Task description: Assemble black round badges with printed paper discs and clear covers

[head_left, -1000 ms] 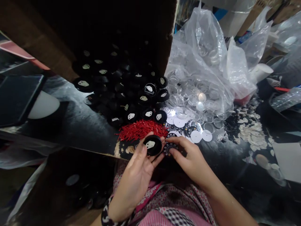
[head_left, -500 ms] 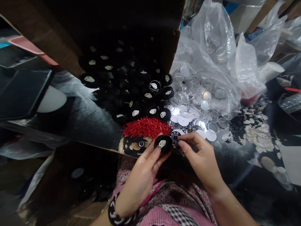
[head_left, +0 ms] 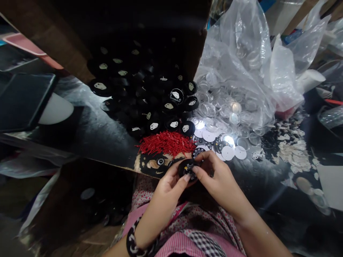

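Note:
My left hand [head_left: 167, 185] grips a round black case [head_left: 185, 167] by its edge, just above my lap. My right hand [head_left: 215, 178] pinches a small printed dial disc [head_left: 189, 170] and presses it against the face of that case, fingers curled. Both hands meet at the table's near edge. Just beyond them lies a heap of thin red pointers [head_left: 167, 142], and more printed and white dial discs [head_left: 219, 148] are scattered to the right of it.
A pile of black cases [head_left: 150, 96] with white stickers spills from a cardboard box [head_left: 80, 43] at the back. A clear plastic bag [head_left: 241, 67] of transparent lenses sits back right. White paper scraps [head_left: 291, 153] litter the right side. A dark tray [head_left: 23, 103] lies left.
My right hand picked a printed disc off the table and brought it onto the black case. My left hand turned the case so its white sticker no longer shows.

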{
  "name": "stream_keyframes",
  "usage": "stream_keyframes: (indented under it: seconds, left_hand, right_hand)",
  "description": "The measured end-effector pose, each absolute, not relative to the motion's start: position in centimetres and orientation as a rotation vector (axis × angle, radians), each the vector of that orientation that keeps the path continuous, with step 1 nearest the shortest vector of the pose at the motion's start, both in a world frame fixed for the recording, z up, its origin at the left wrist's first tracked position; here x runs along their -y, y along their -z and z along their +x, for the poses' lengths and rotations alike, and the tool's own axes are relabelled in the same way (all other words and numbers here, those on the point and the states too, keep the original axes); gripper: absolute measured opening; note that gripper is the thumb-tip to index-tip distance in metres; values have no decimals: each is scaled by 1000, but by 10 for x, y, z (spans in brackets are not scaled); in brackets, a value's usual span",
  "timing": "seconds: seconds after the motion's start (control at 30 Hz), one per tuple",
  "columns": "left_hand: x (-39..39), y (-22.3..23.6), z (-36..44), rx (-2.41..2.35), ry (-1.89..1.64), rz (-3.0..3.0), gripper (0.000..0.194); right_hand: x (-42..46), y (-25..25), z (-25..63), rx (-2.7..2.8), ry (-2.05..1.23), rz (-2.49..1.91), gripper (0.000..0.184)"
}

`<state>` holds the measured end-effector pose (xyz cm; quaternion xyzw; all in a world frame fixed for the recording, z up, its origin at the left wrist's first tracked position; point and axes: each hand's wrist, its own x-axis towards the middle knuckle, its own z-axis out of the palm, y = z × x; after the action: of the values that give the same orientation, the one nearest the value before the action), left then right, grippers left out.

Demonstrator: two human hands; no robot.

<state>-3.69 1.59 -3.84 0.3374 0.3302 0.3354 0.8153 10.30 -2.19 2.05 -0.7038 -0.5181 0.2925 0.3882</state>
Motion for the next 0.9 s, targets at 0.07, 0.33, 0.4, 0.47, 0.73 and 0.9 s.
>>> stream_keyframes:
  seconds: [0.07, 0.33, 0.4, 0.47, 0.73, 0.9]
  left_hand:
    - [-17, 38, -39, -719, -676, 834, 33]
    - [-29, 52, -73, -861, -813, 1972, 47]
    - [-33, 55, -81, -830, -848, 2186, 55]
    - [-37, 54, -86, -901, -869, 2196, 55]
    - [-43, 41, -87, -1061, -867, 1376, 38]
    - [-42, 32, -76, -885, -868, 747, 31]
  right_hand:
    - [25, -19, 101, 1320, -791, -1768, 13]
    - [22, -23, 118, 1721, -571, -1835, 17]
    - [15, -22, 118, 1845, -353, -1985, 16]
    - [6, -19, 114, 1957, -258, -2083, 15]
    - [-24, -15, 90, 2140, 113, -2290, 15]
    - [-29, -15, 90, 2208, 91, -2326, 13]
